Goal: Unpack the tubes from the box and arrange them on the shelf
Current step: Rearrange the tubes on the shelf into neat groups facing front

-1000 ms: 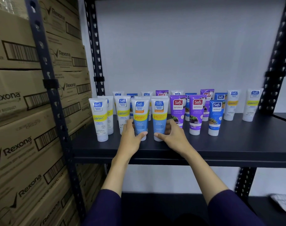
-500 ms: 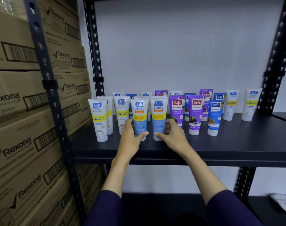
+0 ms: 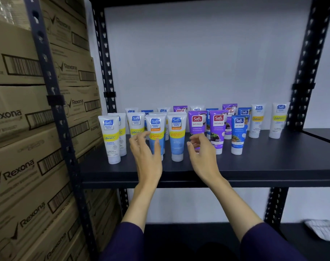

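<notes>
Both grips released: left hand and right hand loose-fingered, blue tubes upright between them on the shelf.

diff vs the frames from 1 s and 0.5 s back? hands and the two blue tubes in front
Both hands let go. The left hand has come off the left blue tube and the right hand off the right blue tube; both drew back toward the shelf edge, fingers loosely spread and motion-blurred, holding nothing. Both tubes stayed upright in the front row; the other tubes and the Rexona cartons are unchanged.
</notes>
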A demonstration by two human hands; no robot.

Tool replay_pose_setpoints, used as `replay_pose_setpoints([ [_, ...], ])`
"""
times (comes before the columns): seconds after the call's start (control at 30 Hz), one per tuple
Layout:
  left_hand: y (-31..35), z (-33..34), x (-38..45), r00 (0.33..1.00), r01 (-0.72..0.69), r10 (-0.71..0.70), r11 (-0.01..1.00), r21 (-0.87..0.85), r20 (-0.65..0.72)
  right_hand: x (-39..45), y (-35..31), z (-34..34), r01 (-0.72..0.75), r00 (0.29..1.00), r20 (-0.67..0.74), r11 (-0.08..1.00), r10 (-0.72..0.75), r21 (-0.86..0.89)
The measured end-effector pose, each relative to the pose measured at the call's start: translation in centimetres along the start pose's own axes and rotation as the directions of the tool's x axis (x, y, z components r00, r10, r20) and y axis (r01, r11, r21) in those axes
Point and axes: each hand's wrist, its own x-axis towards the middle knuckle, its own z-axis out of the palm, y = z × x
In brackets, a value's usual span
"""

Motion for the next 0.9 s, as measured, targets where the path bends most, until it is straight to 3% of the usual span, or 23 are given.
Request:
replay_pose_setpoints([
  [0.2,6.1,2.9,1.0,0.973,-0.096,0.104,0.994,-0.052,0.207,2.6,-1.0,-5.6,0.105,0.992,-0.053,0.977,-0.117,-0.188],
  [0.37,11.4,8.8,1.2,0.862,-0.176,0.182,0.983,-0.057,0.473,4.9,-0.2,-12.9,0.082,0.989,-0.081,0.909,-0.125,-0.408],
  [0.63,17.8,20.6,-1.4,0.691,-0.180,0.191,0.980,-0.090,0.698,7.1,4.6,-23.0,-0.119,0.989,-0.139,0.792,0.044,-0.599],
  [0.77,17.9,25.4,-4.1,0.653,-0.141,0.148,0.987,-0.073,0.743,7.3,8.2,-25.0,-0.204,0.978,-0.151,0.767,0.140,-0.609],
  [0.9,15.9,29.1,-6.1,0.595,-0.197,0.092,0.980,0.034,0.798,7.5,12.1,-25.6,-0.245,0.968,-0.123,0.723,0.218,-0.646],
])
